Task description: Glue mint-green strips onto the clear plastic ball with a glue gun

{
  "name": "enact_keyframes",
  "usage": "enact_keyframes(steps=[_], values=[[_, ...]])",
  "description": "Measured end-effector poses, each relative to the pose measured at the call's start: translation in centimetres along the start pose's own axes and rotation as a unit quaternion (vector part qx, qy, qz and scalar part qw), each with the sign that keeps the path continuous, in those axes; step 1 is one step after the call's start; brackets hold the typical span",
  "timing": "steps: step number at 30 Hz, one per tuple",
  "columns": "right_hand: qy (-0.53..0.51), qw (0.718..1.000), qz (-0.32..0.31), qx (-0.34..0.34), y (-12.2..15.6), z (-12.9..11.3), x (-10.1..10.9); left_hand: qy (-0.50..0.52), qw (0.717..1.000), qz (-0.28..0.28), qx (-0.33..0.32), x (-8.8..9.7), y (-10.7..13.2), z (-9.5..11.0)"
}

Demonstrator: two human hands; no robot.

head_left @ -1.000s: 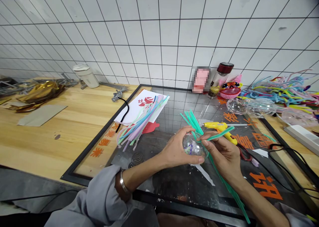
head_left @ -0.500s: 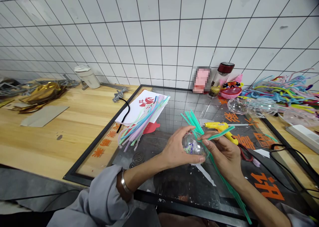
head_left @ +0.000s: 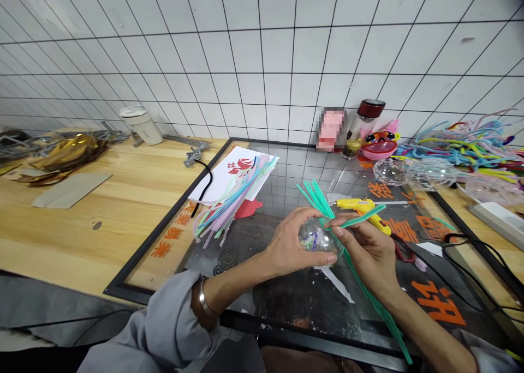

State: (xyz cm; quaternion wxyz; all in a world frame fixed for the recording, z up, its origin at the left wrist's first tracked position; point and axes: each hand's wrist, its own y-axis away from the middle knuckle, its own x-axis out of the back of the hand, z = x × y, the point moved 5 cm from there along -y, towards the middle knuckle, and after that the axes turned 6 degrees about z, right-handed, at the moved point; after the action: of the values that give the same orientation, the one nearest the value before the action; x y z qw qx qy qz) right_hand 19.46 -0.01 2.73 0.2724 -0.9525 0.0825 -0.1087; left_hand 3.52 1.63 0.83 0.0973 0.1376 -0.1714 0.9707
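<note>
My left hand (head_left: 291,241) is closed around a clear plastic ball (head_left: 321,242) with small purple and green bits showing inside it. Thumb and fingers of my right hand (head_left: 368,245) pinch a short green pipe cleaner (head_left: 364,217) against the ball's upper right side. Beneath the hands, a bundle of long green pipe cleaners (head_left: 317,196) runs across the dark table top. A yellow hot glue gun (head_left: 358,204), with a glue stick out of its back, lies just beyond my right hand.
Pastel pipe cleaners (head_left: 237,198) lie over white paper (head_left: 204,188) on the left. Further clear balls (head_left: 429,175) and a heap of coloured pipe cleaners (head_left: 462,146) are at the right. Black cables (head_left: 470,247) loop near a white power strip (head_left: 497,224). A lidded glass jar (head_left: 360,130) stands by the wall.
Both hands keep their hold on the ball and the short green pipe cleaner, with barely any movement. The whole view has shifted very slightly.
</note>
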Motion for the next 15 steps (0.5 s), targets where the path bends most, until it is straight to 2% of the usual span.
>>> enact_keyframes(steps=[8, 15], values=[[-0.001, 1.0, 0.001, 0.021, -0.14, -0.36, -0.11, 0.011, 1.0, -0.005, -0.023, -0.03, 0.14, 0.11], [0.008, 1.0, 0.003, 0.027, -0.04, -0.39, -0.03, 0.013, 1.0, -0.011, -0.015, -0.13, 0.06, -0.1]])
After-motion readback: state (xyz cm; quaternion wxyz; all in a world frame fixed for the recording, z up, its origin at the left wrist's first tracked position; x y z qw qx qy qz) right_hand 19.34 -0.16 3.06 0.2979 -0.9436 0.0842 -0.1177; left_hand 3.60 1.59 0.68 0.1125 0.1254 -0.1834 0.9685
